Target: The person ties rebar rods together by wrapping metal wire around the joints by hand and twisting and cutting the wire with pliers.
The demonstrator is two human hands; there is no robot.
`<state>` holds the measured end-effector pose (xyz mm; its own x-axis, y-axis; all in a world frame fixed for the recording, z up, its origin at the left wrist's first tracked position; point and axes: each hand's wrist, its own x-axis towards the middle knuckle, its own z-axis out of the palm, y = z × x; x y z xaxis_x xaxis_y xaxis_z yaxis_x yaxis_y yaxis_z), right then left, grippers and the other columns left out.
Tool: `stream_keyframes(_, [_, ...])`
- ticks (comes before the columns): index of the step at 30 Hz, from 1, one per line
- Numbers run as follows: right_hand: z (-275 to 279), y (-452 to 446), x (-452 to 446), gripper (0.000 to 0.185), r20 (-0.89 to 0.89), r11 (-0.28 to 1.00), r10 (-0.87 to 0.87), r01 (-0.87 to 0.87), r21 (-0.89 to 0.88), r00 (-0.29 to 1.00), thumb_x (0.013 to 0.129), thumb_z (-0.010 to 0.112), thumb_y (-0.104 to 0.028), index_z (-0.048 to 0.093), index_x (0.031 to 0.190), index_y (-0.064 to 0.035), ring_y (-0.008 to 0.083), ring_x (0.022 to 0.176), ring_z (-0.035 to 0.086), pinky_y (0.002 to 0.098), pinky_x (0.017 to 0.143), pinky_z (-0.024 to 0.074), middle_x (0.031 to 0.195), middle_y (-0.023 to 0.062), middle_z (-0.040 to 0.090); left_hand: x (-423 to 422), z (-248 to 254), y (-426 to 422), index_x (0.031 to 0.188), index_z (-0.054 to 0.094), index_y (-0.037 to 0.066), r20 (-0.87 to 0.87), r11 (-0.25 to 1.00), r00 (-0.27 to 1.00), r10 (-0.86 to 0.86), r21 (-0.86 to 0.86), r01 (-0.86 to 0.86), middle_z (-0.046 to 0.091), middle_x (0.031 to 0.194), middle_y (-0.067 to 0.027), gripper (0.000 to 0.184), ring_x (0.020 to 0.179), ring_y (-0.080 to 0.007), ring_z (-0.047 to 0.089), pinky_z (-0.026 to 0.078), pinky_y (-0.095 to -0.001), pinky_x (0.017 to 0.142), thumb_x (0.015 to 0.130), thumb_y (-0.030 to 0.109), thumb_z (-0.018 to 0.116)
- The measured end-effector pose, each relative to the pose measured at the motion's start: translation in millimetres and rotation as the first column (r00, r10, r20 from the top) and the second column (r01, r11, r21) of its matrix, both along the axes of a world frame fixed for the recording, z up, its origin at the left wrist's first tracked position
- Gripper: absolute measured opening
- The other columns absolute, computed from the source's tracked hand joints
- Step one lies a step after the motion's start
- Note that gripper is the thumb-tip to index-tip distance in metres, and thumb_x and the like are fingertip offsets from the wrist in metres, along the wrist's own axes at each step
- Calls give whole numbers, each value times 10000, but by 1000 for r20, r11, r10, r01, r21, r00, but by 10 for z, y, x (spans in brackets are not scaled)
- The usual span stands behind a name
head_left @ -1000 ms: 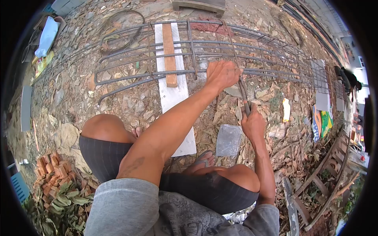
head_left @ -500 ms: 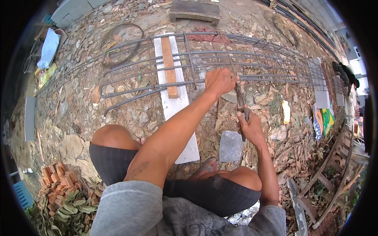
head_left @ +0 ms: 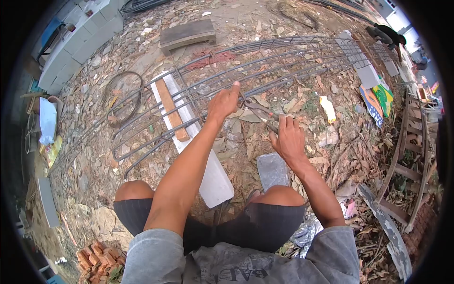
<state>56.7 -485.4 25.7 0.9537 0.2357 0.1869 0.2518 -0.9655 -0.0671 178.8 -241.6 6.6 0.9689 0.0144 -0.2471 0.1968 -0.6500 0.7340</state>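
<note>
Head view, cage: a long cage (head_left: 265, 87) of steel bars stretches over leafy, stony ground (head_left: 246, 154), its near end by a wood strip (head_left: 170, 108) and white board (head_left: 215, 184).
Left grip: the left hand (head_left: 223, 103) is at the cage's near bar; its fingers are partly hidden, so I cannot tell how firmly they close.
Right grip: the right hand (head_left: 289, 139) is clamped round the pincers (head_left: 257, 110), whose head meets the cage just beside the left hand.
Handling: the cage is likely heavy and stiff, best held by a thick bar; the pincers, rigid and probably light, near the handle ends.
Textures: ribbed grey steel, smooth brown wood, scuffed pale board, crinkled clear plastic (head_left: 272, 170).
</note>
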Motion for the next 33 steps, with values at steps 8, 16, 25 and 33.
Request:
stream_keyframes(8, [-250, -43, 35, 524, -757, 464, 430, 599, 653, 492, 1034, 607, -563, 668, 1276, -102, 143, 575, 586, 317, 544, 520, 804, 49, 626, -413, 168, -176, 874, 729, -28, 610, 978, 765, 207, -134, -158, 719, 920, -248, 329, 878, -467, 675, 499, -542, 824, 973, 284, 695])
stream_keyframes(16, [-632, 13, 23, 605, -608, 164, 731, 787, 595, 308, 1038, 591, -576, 663, 1264, -19, 172, 669, 727, 296, 545, 580, 947, 119, 762, -1017, 360, -613, 1022, 756, -6, 599, 993, 795, 97, -112, -37, 687, 1018, -185, 231, 1011, -384, 682, 504, -519, 903, 963, 216, 731])
stream_keyframes(25, [-763, 200, -156, 436, -674, 139, 648, 814, 564, 356, 1072, 607, -352, 600, 1379, -42, 204, 841, 749, 330, 685, 619, 1053, 128, 760, -808, -27, -565, 986, 741, 35, 593, 905, 696, -405, 366, 216, 718, 1003, -143, 201, 991, -339, 629, 509, -455, 865, 800, 41, 666])
stream_keyframes(33, [-1311, 81, -706, 507, -829, 533, 268, 641, 553, 492, 1030, 646, -253, 519, 1478, -52, 361, 1009, 744, 464, 851, 595, 1156, 182, 744, -1167, -599, -565, 992, 751, 48, 403, 822, 742, -535, 451, 348, 722, 973, -113, 228, 957, -357, 680, 552, -463, 844, 770, 49, 694])
